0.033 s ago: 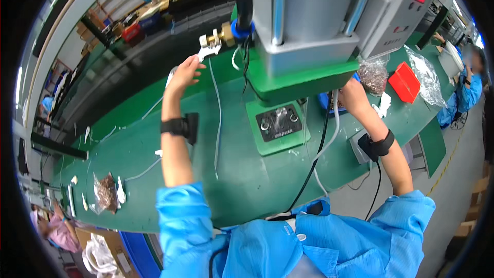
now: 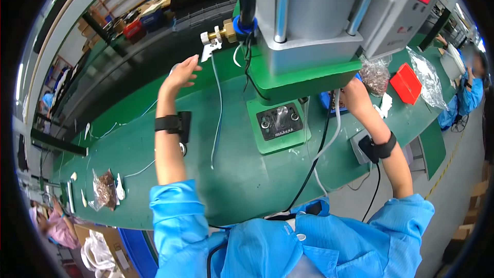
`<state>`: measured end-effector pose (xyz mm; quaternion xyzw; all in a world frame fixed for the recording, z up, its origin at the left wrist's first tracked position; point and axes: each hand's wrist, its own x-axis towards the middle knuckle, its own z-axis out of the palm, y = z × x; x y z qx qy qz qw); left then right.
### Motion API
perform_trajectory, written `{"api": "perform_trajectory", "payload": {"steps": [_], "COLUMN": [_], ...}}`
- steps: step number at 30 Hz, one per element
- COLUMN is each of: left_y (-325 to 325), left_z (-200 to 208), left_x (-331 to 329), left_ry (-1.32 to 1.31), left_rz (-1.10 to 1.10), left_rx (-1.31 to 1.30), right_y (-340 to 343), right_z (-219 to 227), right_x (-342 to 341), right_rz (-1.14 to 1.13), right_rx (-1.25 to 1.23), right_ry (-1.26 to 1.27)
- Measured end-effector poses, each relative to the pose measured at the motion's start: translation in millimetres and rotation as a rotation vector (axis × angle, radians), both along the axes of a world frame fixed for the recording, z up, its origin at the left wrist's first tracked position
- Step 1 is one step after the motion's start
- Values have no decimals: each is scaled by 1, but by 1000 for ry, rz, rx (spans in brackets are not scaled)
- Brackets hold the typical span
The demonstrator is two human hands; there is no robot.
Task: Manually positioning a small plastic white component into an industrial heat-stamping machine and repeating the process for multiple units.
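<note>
My left hand (image 2: pixel 184 73) is raised at the far left of the press, fingers apart with nothing between them. Just right of its fingertips, a white plastic piece (image 2: pixel 210 50) hangs at the brass fitting (image 2: pixel 221 34), with a grey cable (image 2: pixel 219 92) trailing from it onto the table. My right hand (image 2: pixel 356 96) reaches down into a blue tray (image 2: pixel 324 99) of small brownish metal parts; its fingers are hidden behind the press's green plate (image 2: pixel 309 82). Beneath the press stands a green base with a black fixture plate (image 2: pixel 280 122).
The grey press body (image 2: pixel 319 10) blocks the middle. A bag of small parts (image 2: pixel 376 75), a red bin (image 2: pixel 406 84) and clear plastic (image 2: pixel 426 78) lie at right. Another bag of parts (image 2: pixel 105 190) sits at left. Cables (image 2: pixel 329 139) cross the table's front edge. Co-workers sit beyond.
My left hand has drawn slightly left and down, away from the white piece it was next to. The white piece and its cable hang apart from it. My right hand has barely moved.
</note>
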<state>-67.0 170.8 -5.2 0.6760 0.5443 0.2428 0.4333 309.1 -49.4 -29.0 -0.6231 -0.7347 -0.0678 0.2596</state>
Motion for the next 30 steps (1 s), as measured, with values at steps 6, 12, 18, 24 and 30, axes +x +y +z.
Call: {"api": "perform_trajectory", "payload": {"steps": [6,12,18,24,30], "left_y": [-72,-160,-166,-175,-191], "left_z": [-10,-45,-70,-38,20], "left_x": [-99,-135,-110,-49,86], "left_ry": [630,614,517,242,-114], "left_rz": [-401,-226,-134,-42,-219], "left_rx": [251,274,382,379,598], "right_y": [-45,-43,-41,-72,-66], "right_z": [31,39,44,46,54], "right_x": [-2,-11,-32,-12,-36], "right_rz": [-109,-91,-67,-112,4], "right_rx": [-188,-174,-209,-78,19], "right_ry": [311,381,487,309,359]}}
